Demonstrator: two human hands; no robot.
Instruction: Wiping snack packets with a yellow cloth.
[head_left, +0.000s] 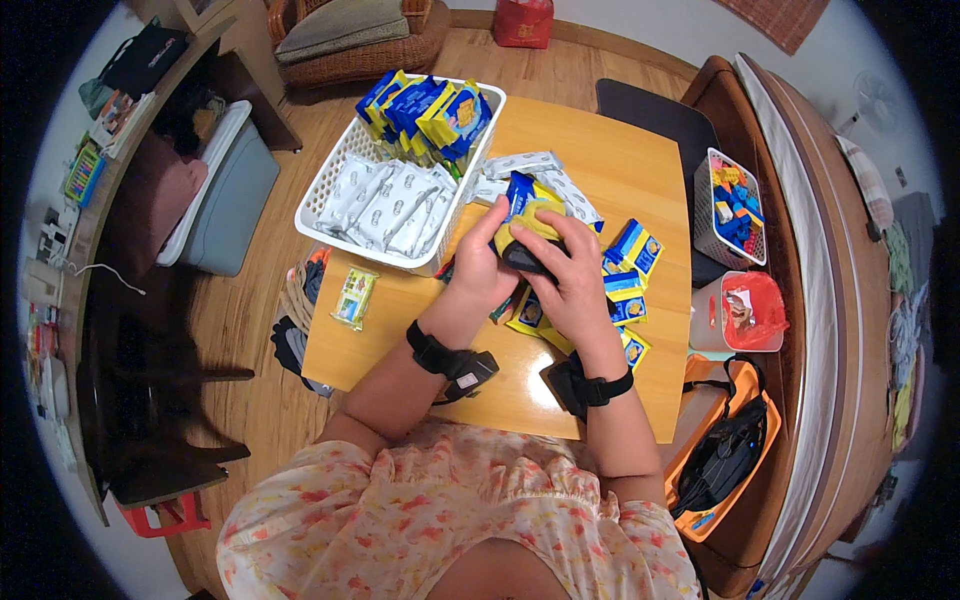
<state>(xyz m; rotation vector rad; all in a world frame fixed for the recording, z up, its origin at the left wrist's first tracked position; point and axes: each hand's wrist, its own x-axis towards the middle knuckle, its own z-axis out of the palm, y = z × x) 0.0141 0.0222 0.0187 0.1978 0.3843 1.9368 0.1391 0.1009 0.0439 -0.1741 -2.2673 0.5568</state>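
Observation:
Between both hands, above the middle of the wooden table (480, 397), is a yellow cloth item with a dark grey end (529, 225); its exact kind is unclear. My left hand (480, 259) steadies its left side, and my right hand (562, 262) presses on it from above with bent fingers. A blue packet (519, 189) shows just behind it. White printed packets (566, 191) lie beyond my hands. Blue and yellow snack packets (634, 247) lie scattered to the right, some partly hidden by my right hand and forearm. A small yellow-green packet (355, 298) lies at the left.
A white perforated basket (307, 214) at the table's back left holds white packets (397, 206) and upright blue and yellow packets (427, 112). Right of the table are a basket of toy bricks (731, 214), a bin with a red bag (712, 315) and an orange container (694, 525).

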